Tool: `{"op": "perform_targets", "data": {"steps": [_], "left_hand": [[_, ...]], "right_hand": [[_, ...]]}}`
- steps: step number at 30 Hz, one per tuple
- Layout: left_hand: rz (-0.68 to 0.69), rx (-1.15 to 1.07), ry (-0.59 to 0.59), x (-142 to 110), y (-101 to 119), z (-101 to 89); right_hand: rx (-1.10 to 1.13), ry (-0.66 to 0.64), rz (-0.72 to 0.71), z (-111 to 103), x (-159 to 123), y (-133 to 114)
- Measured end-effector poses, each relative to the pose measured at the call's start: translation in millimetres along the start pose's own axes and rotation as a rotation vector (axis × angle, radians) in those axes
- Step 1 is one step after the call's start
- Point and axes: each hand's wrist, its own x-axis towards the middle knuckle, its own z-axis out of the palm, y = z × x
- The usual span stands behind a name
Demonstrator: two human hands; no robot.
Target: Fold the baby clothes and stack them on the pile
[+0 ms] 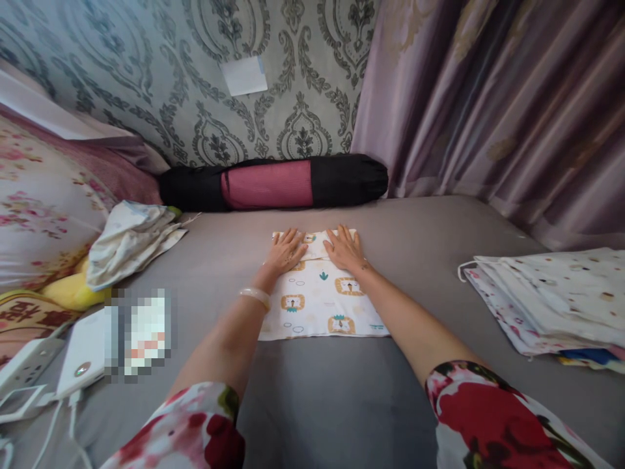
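A white cloth [315,296] printed with orange lion faces and small green plants lies on the grey bed sheet [312,397]. Its far end is folded over toward me in a narrow flap. My left hand [286,250] rests flat on the left part of that flap, fingers spread. On the right part, my right hand [344,247] also lies flat with its fingers apart. Both palms press down on the fabric, and neither hand grips anything. Some of the flap is hidden under the hands.
A black and pink rolled bag [266,184] lies along the wall. Folded cloths [556,296] are stacked at right. At left are a crumpled cloth [134,241], a yellow cushion [68,286], a white box-shaped device [88,352] with cables and a power strip [32,361]. Purple curtains [439,98] hang at right.
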Motion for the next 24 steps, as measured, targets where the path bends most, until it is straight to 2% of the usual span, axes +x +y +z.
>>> {"op": "perform_targets", "data": {"steps": [4,7,12,16,18,22,24], "left_hand": [[0.116,-0.008,0.005,-1.6,0.6,-2.1],[0.154,-0.013,-0.057,-0.9,-0.4,-2.0],[0.134,0.015,-0.122,1.4,0.0,-4.2],[0.033,0.07,-0.229,1.4,12.1,-10.1],[-0.036,0.132,-0.193,-1.5,22.3,-11.8],[-0.135,0.185,-0.007,-15.4,39.7,-9.0],[-0.156,0.138,-0.02,-23.8,42.7,-5.2]], "right_hand": [[-0.01,0.098,-0.081,-0.6,-2.8,-1.1],[0.001,0.024,-0.149,0.4,-3.2,-1.3],[-0.014,-0.008,-0.152,2.5,0.1,0.7],[-0.033,-0.082,-0.141,-4.9,3.2,-4.4],[-0.044,-0.078,-0.136,-10.6,1.6,-12.5],[-0.009,0.017,-0.164,-12.2,-10.3,-34.4],[0.01,0.014,-0.16,-5.8,-17.7,-43.0]]}}
